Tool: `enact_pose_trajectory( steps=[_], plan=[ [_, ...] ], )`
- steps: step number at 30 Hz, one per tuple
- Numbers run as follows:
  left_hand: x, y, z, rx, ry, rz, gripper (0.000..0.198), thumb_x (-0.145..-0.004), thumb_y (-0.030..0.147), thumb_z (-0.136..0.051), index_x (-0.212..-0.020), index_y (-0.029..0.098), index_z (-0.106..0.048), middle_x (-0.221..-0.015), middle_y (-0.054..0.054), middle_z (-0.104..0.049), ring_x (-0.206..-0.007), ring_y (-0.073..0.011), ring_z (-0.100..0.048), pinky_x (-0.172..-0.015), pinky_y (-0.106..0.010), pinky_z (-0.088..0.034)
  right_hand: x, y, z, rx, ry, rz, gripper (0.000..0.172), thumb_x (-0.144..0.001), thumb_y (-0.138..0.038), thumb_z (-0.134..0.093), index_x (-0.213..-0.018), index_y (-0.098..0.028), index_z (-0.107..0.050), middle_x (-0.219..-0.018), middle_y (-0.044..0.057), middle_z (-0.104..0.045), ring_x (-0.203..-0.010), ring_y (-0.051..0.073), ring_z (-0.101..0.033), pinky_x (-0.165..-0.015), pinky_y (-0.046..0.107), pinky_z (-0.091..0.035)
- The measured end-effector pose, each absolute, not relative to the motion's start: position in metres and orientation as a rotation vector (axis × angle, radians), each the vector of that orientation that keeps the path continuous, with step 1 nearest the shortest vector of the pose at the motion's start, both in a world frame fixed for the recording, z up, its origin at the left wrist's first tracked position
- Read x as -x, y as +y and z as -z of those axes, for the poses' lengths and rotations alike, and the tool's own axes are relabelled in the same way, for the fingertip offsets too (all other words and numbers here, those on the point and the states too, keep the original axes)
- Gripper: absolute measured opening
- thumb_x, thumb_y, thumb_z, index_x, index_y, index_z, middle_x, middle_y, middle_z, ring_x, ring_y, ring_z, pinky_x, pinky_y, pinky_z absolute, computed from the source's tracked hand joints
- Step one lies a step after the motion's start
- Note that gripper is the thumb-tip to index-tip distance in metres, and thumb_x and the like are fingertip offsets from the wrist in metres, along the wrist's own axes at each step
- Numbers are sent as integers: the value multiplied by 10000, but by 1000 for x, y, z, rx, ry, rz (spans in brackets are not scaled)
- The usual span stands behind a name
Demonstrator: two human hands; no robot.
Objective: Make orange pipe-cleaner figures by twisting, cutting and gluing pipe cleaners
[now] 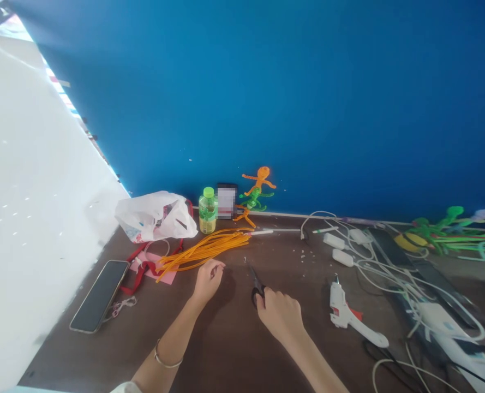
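Note:
My left hand hangs just above the brown tabletop with its fingers curled, a short way below a bundle of orange pipe cleaners. It touches nothing I can make out. My right hand grips the black handles of a pair of scissors, whose blades point away from me across the table. A white hot glue gun lies on its side to the right of that hand. A few small white scraps are scattered beyond the scissors.
A smartphone lies at the left, beside pink paper and a red lanyard. Along the blue wall stand a white plastic bag, a green-capped bottle and pipe-cleaner figures. White cables tangle at the right.

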State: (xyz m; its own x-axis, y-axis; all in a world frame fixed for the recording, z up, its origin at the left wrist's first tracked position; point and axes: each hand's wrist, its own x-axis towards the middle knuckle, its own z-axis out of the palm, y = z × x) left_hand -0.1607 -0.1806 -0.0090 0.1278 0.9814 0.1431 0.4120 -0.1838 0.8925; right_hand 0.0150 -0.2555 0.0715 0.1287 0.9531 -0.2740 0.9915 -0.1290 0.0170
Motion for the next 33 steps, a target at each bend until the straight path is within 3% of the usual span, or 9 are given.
enact_pose_trajectory(
  steps=[13, 23, 33],
  plan=[
    [157, -178, 10, -1705, 1423, -994, 218, -768, 191, -420, -760, 178, -638, -712, -14, -609, -586, -105, -502, -568, -224, -379, -54, -244, -66, -2023, 2122, 369, 250, -837, -315, -401, -807, -157, -592, -725, 98, -655, -708, 227, -630, -594, 279, -348],
    [157, -177, 12, -1536, 1480, -1186, 194, -763, 210, -431, -743, 172, -619, -739, -35, -620, -669, -139, -558, -630, -250, -430, -85, -243, -38, -2051, 2282, 479, 247, -856, -321, -379, -769, -181, -563, -719, 40, -637, -700, 186, -599, -588, 246, -311],
    [160, -179, 11, -1475, 1590, -1320, 181, -784, 233, -426, -765, 177, -597, -798, -43, -629, -749, -153, -577, -675, -258, -435, -79, -247, -20, -2172, 2156, 551, 231, -861, -324, -384, -812, -175, -554, -754, 45, -645, -726, 183, -601, -593, 245, -306]
  ],
)
